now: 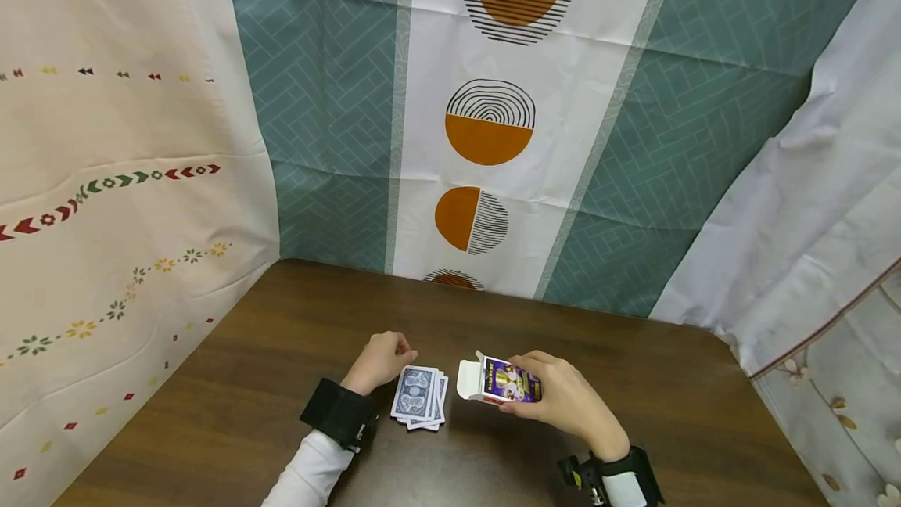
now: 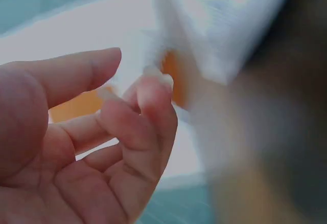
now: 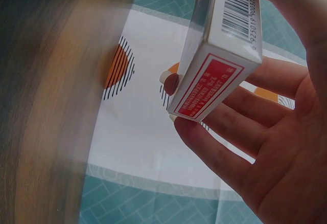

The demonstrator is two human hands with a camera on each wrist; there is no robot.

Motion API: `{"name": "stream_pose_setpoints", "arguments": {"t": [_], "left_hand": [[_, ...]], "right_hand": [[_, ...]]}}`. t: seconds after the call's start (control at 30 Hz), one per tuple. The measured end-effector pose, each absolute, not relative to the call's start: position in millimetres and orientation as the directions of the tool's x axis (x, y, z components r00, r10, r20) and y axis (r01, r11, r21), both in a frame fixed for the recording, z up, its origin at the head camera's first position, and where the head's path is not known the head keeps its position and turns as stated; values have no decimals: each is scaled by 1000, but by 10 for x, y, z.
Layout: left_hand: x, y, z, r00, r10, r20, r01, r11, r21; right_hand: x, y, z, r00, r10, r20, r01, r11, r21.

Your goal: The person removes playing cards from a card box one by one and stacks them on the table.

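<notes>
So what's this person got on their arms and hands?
Both hands are bare, with no gloves. The left hand comes out of a white sleeve, with a wide black band round the wrist. The right hand has a black wrist strap carrying a small white and black device.

L hand (image 1: 380,361) sits near-centre, low over the table, just left of R hand; fingers loosely curled in toward palm, thumb straight (image 2: 76,73), nothing betw. them. L wrist wears a black band, white sleeve behind it running to near edge. R hand (image 1: 563,397) is to the right, palm turned left, fingers (image 3: 225,147) stretched along one side of the card box (image 1: 508,382) w/ thumb on the other, gripping it. R wrist has a black strap w/ white device, forearm angled to near-right.
</notes>
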State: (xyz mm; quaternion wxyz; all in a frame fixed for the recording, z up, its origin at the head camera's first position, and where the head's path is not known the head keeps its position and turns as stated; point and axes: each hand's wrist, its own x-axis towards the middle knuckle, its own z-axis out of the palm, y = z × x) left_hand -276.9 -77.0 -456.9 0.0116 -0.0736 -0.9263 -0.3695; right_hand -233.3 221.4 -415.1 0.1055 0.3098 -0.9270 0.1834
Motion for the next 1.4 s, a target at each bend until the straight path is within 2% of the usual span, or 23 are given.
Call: {"name": "stream_pose_setpoints", "arguments": {"t": [0.17, 0.27, 0.43, 0.8, 1.13, 1.4], "left_hand": [[-2551, -569, -4194, -930, 321, 180, 342, 574, 744], [-2429, -400, -4087, -894, 408, 187, 390, 501, 772], [-2352, -216, -4164, -896, 420, 147, 363, 499, 787], [-2346, -133, -4269, -901, 412, 138, 339, 468, 816], [-2388, -156, -4279, -897, 441, -12, 173, 376, 910], [-2453, -203, -4300, -881, 472, -36, 126, 306, 944]], "right_hand": [[-2325, 2208, -4148, -783, -543, 302, -617, 737, -274], [-2319, 2198, -4128, -801, -533, 274, -597, 747, -293], [-2295, 2173, -4110, -814, -523, 255, -581, 753, -309], [-2273, 2157, -4105, -775, -559, 293, -630, 719, -293], [-2276, 2159, -4084, -774, -561, 292, -630, 725, -277], [-2278, 2161, -4076, -782, -552, 290, -622, 727, -292]]}}
